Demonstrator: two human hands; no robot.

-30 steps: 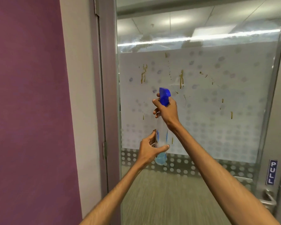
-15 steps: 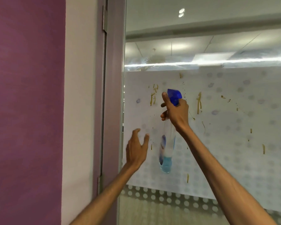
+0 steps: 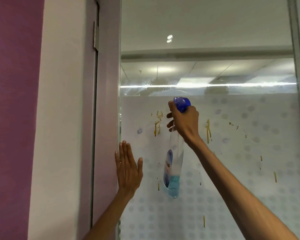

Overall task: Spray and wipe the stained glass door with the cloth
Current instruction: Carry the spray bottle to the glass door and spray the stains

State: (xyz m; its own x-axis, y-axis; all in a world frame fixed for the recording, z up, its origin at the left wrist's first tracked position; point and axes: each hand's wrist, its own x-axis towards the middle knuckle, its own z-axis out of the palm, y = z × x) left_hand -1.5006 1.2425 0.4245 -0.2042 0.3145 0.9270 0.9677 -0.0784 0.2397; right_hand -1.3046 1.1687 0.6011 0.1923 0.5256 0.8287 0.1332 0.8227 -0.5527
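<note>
The glass door [image 3: 241, 153] fills the right of the view, frosted with a dot pattern and marked by yellow-brown drips [image 3: 207, 130] and specks. My right hand [image 3: 185, 123] is closed around the neck of a clear spray bottle [image 3: 173, 170] with a blue trigger head and a little blue liquid at the bottom, held upright close to the glass. My left hand [image 3: 128, 167] is flat and open, fingers up, at the glass's left edge by the frame. No cloth is in view.
A grey metal door frame [image 3: 107, 101] with a hinge runs down left of the glass. Beyond it are a white wall strip and a purple wall [image 3: 12, 118]. Another grey frame post [image 3: 298, 66] borders the glass on the right.
My left hand let go of the bottle's base and went up to lie flat at the glass's left edge. My view tilted upward; the right hand keeps hold of the bottle.
</note>
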